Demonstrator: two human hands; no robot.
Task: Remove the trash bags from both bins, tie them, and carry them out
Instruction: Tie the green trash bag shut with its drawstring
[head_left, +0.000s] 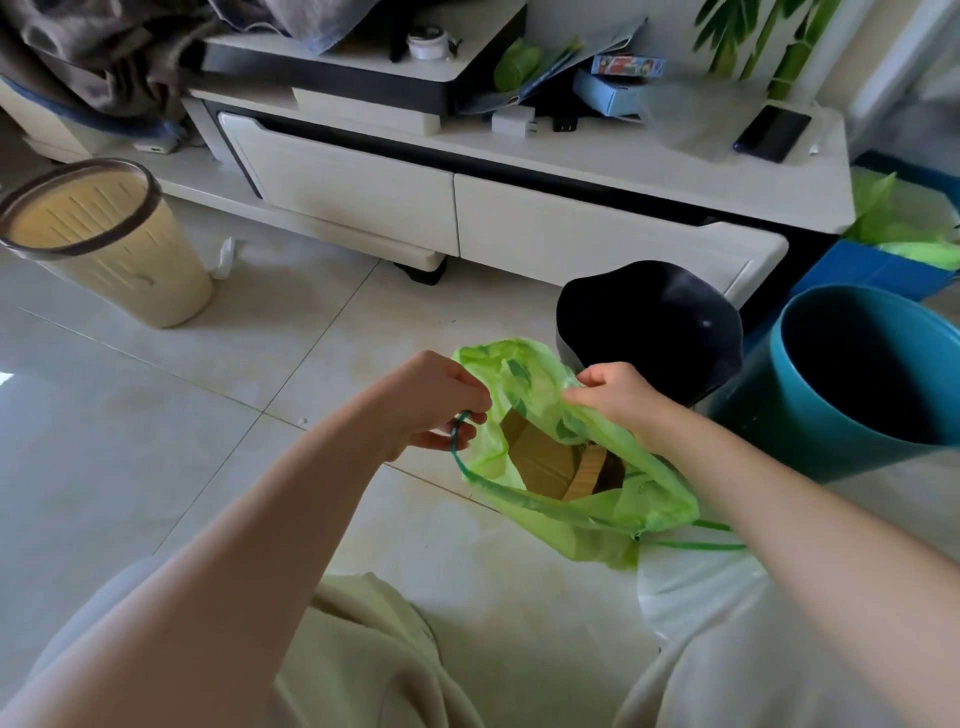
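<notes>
Pinching the dark green drawstring at the bag's left rim, the left hand is clenching in a closed grip, while the right hand is gripping the far rim of the green trash bag. The bag is sitting on the tiled floor, its mouth facing up toward the camera and stretching left to right, showing cardboard inside. Just beyond it are standing a black bin and a teal bin, with a beige bin well apart at left.

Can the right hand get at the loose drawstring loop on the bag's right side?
Probably yes: the drawstring loop lies free on the floor beside the green bag, but the right hand must drop its rim grip first.
</notes>
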